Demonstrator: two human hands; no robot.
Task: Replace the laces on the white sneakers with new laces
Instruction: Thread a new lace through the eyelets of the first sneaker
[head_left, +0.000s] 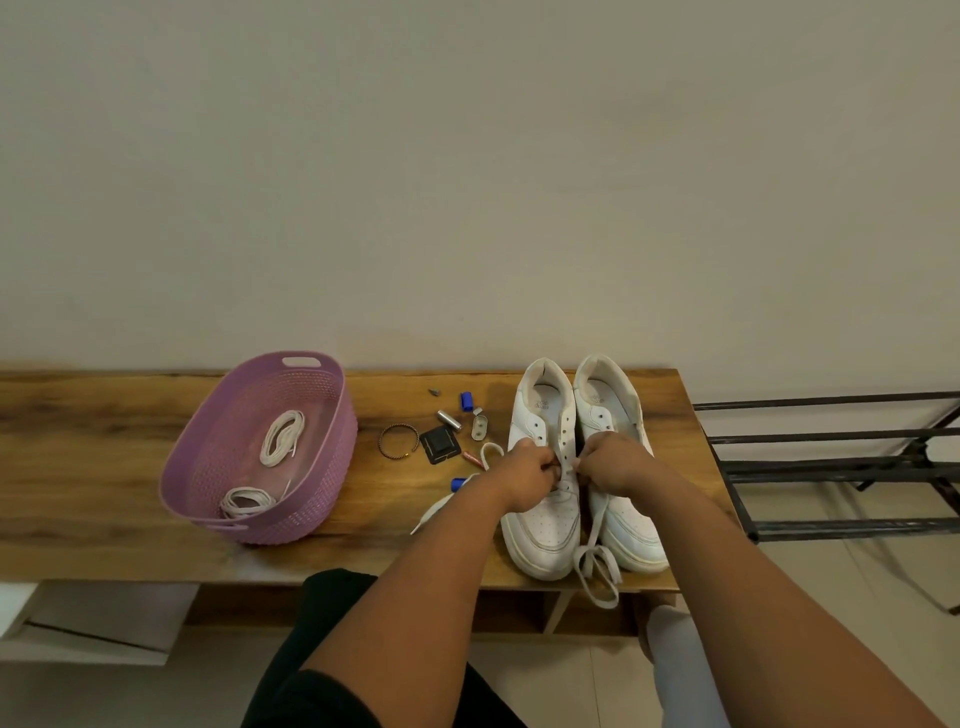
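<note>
On the bench (130, 431), both hands' fingers pinch the left sneaker's (545, 499) lace (597, 545). Floppy stuff, best gripped near the eyelets.

Both hands, left hand (524, 470) and right hand (613, 462), pinch the lace (597, 525) on the left sneaker (545, 519) lower right, purple basket (332, 467) sitting left.

A single wide-angle view from a camera worn on the person's head, looking forward and down. It faces a plain wall, which fills the upper half, and a wooden table (104, 467) set against it across the middle. Both forearms reach in from the bottom edge — the camera sits close above them, a little back from the table's near edge. Lines curve towards the frame's edges. There is no second view.
</note>
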